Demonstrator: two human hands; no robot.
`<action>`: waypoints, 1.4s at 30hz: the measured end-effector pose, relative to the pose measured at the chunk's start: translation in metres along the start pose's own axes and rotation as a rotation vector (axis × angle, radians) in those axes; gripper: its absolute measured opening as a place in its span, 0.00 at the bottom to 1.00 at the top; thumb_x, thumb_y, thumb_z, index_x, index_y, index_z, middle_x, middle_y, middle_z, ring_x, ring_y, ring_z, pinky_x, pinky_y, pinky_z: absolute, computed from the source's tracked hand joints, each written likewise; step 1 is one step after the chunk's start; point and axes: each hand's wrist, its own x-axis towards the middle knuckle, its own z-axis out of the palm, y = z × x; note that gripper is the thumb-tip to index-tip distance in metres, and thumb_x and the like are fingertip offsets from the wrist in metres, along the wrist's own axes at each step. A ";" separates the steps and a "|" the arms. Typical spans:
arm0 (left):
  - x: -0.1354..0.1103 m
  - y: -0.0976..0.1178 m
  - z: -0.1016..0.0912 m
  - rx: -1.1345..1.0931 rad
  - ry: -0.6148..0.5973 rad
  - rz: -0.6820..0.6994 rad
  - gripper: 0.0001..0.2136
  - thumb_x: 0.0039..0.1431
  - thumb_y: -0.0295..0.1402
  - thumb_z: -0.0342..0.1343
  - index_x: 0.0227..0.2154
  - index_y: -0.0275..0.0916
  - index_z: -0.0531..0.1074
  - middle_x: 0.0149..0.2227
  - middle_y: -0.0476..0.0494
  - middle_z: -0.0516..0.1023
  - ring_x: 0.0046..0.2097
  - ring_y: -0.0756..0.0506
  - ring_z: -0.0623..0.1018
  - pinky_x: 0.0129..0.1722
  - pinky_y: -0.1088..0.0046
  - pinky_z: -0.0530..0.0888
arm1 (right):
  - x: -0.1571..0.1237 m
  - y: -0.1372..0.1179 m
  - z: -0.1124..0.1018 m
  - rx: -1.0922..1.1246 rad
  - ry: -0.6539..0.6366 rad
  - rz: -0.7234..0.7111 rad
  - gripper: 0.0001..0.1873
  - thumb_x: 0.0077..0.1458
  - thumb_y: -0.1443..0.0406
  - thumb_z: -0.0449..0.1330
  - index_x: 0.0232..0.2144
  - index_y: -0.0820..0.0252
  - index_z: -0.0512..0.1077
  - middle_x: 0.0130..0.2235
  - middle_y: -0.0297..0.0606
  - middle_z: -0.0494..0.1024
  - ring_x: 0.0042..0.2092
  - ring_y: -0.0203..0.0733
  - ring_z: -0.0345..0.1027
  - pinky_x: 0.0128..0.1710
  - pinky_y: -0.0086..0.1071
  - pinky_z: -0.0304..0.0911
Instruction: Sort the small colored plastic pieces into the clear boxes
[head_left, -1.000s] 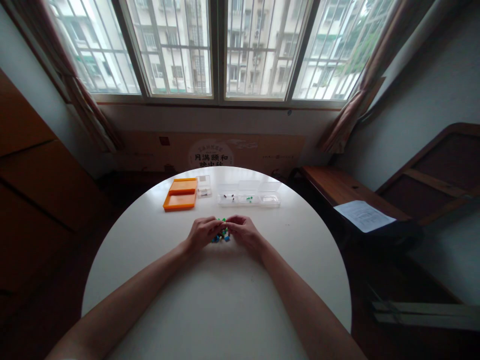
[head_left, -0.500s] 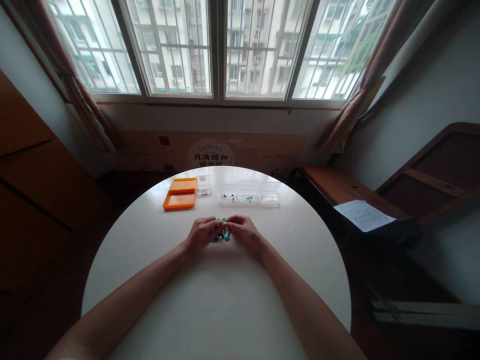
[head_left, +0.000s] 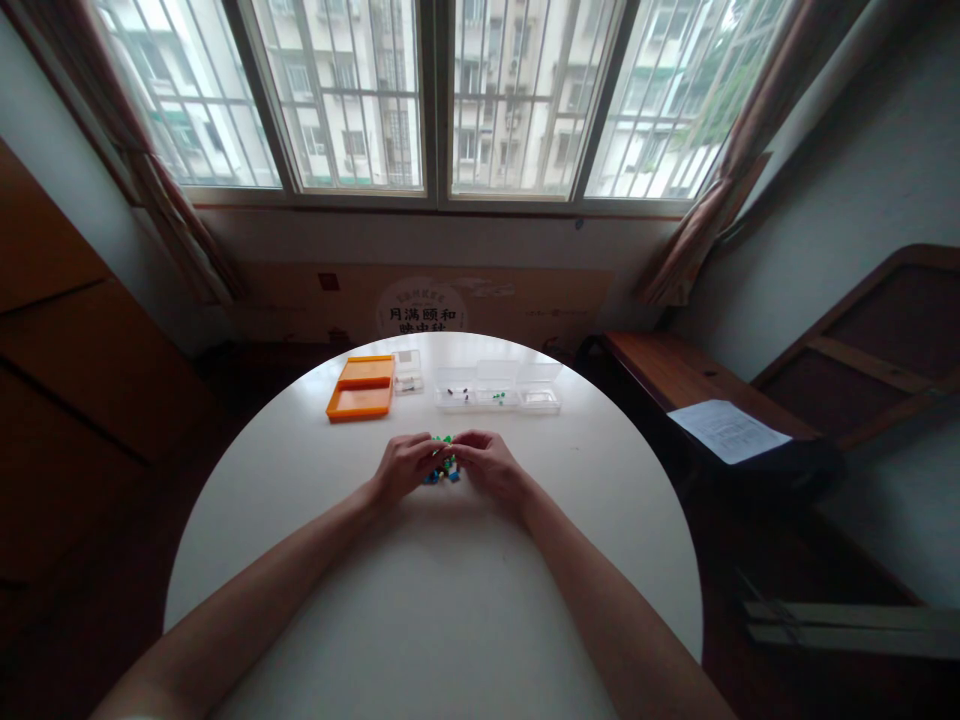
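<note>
My left hand and my right hand meet at the middle of a round white table. Both have their fingers curled and pinched together over a small pile of blue and green pieces. The fingertips touch the pile from either side. What each pinch holds is too small to make out. Beyond the pile stand an open orange box, a small clear box and a row of clear plastic boxes with a few tiny pieces inside.
A wooden bench with a sheet of paper stands to the right of the table. A barred window fills the back wall. Dark wooden furniture lines the left side.
</note>
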 end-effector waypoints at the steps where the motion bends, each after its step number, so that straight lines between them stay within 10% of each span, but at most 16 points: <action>1: 0.000 0.000 0.000 -0.006 0.001 -0.002 0.10 0.59 0.36 0.52 0.33 0.36 0.75 0.21 0.50 0.67 0.22 0.55 0.66 0.23 0.81 0.61 | 0.000 0.000 -0.001 0.007 -0.006 0.001 0.14 0.34 0.61 0.70 0.26 0.63 0.76 0.24 0.35 0.75 0.25 0.32 0.64 0.27 0.28 0.57; 42: -0.001 0.000 0.001 -0.008 0.015 0.005 0.10 0.58 0.36 0.52 0.33 0.36 0.75 0.21 0.50 0.68 0.22 0.55 0.66 0.23 0.80 0.62 | -0.002 -0.002 0.000 0.013 -0.033 -0.032 0.10 0.39 0.63 0.68 0.27 0.63 0.76 0.26 0.35 0.76 0.26 0.33 0.67 0.28 0.28 0.59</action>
